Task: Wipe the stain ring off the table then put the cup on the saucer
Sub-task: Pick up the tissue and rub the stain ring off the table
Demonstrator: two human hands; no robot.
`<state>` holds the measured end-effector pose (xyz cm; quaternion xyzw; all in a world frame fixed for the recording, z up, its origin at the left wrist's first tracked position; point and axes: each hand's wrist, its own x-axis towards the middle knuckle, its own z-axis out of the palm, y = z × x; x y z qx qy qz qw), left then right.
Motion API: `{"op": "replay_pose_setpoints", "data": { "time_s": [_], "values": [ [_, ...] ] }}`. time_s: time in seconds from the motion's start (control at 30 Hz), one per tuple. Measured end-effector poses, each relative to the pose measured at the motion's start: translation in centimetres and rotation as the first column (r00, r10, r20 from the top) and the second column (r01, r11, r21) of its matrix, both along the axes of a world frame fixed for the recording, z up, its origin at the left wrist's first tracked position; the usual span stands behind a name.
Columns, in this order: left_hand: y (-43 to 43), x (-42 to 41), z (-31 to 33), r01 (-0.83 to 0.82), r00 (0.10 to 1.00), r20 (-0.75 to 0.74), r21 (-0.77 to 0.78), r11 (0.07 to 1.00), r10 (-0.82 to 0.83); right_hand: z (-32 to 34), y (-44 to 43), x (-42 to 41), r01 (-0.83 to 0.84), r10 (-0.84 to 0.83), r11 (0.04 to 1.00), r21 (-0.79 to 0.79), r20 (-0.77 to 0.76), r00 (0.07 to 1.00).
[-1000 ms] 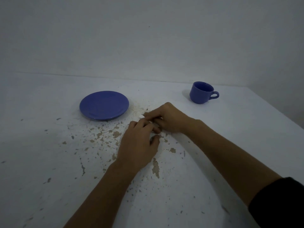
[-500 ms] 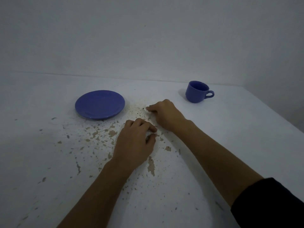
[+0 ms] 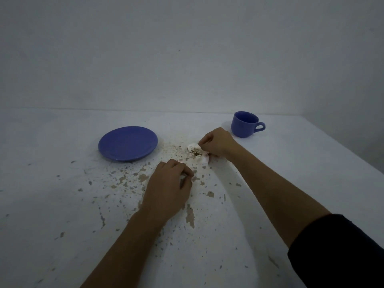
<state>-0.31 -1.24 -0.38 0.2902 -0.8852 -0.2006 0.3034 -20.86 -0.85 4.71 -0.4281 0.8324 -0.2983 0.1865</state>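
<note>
Stain ring: a scatter of brown specks and a faint arc on the white painted table, lying between the saucer and the right hand, toward 12 o'clock from the viewer. Elsewhere the table shows chipped paint in tan patches. Round, flat blue ceramic saucer, at 11 o'clock, sits bare, just beside the stain. Left hand rests at centre, knuckles up, fingers curled loosely inward; a pale glint shows at the fingertips, but whether anything is held cannot be told. Right hand, at 1 o'clock, has its fingers pinched closed on a small crumpled white tissue, which touches the table and is already soiled brown. Blue ceramic cup with a side handle stands upright at 1 o'clock beyond the right hand, handle pointing to 3 o'clock, well apart from the saucer.

Step in hand, as judged: wiping, not yet finished, since specks remain. The next move calls for pressing the tissue across the residue toward 9 o'clock; lifting the cup follows.
</note>
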Motion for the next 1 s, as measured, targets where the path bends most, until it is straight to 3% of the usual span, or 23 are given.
{"op": "replay_pose_setpoints", "data": {
  "time_s": [0.13, 0.2, 0.3, 0.37, 0.5, 0.57, 0.77, 1.0],
  "values": [
    [-0.1, -0.1, -0.3, 0.001, 1.0, 0.001, -0.034, 0.999, -0.001, -1.0, 0.7, -0.2, -0.024, -0.015, 0.982, -0.19, -0.202, 0.979],
    [-0.1, -0.1, -0.4, 0.008, 1.0, 0.0, -0.044, 0.999, -0.008, -1.2, 1.5, 0.4, -0.176, 0.109, 0.946, -0.271, -0.246, 0.963],
    [-0.1, -0.1, -0.4, -0.002, 1.0, -0.015, -0.051, 0.999, 0.001, -1.9, 2.5, 2.0, -0.468, 0.416, 0.884, -0.003, -0.456, 0.787],
    [0.0, -0.2, -0.3, -0.01, 1.0, -0.017, -0.057, 0.998, 0.009, -2.5, 2.1, 1.4, -0.462, 0.413, 0.886, 0.05, -0.54, 0.733],
    [0.1, -0.2, -0.2, -0.012, 0.999, -0.037, -0.049, 0.999, 0.01, -2.0, 0.4, -1.4, -0.136, 0.094, 0.989, -0.055, -0.467, 0.879],
    [0.1, -0.3, -0.3, -0.018, 0.999, -0.042, -0.048, 0.999, 0.016, -1.7, -0.6, -1.8, -0.034, 0.005, 0.998, -0.054, -0.469, 0.883],
    [0.0, -0.6, -0.4, -0.032, 0.999, -0.018, -0.061, 0.998, 0.031, -2.0, -3.1, 4.2, -0.315, 0.27, 0.949, 0.018, -0.562, 0.782],
    [0.2, -0.2, 0.0, -0.01, 0.999, -0.042, -0.01, 1.0, 0.01, -0.7, 2.8, 3.4, -0.567, 0.513, 0.823, 0.032, -0.47, 0.718]
  ]
}}
